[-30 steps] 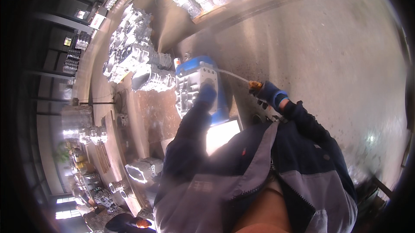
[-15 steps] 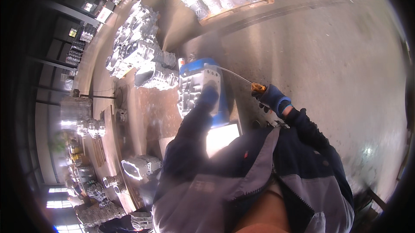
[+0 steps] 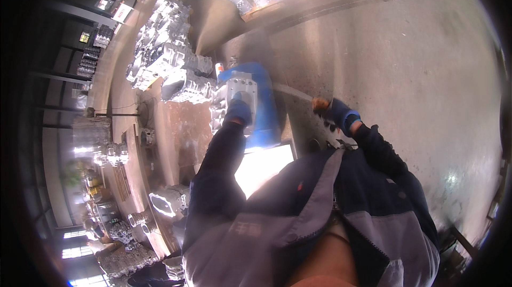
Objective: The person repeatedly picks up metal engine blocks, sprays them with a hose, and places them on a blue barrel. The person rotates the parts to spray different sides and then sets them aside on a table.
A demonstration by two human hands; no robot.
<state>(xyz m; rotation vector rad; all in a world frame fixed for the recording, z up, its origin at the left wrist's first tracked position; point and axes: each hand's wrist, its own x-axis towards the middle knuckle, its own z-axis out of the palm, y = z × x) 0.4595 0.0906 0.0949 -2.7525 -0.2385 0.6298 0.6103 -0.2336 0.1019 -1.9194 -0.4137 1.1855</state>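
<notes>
A grey cast gearbox housing (image 3: 246, 83) rests against a rounded blue support (image 3: 266, 106) in front of me. My left hand (image 3: 240, 111), in a dark blue glove, grips the housing at its near part; its fingertips are partly hidden. To the right, my gloved right hand (image 3: 339, 115) is closed round an orange-handled tool (image 3: 320, 107). Its long thin rod (image 3: 292, 92) points left toward the housing and is smeared by motion, so its tip is hard to make out.
Stacked castings (image 3: 162, 47) stand to the left beyond the support. More castings lie on a wooden pallet (image 3: 290, 0) at the far side. A bright white panel (image 3: 265, 168) is close to my body. Another open housing (image 3: 169, 201) sits at lower left.
The housing has shifted left and turned on the blue support, with my left hand on it. The tool's rod has gone from sharp to blurred; my right hand has barely shifted.
</notes>
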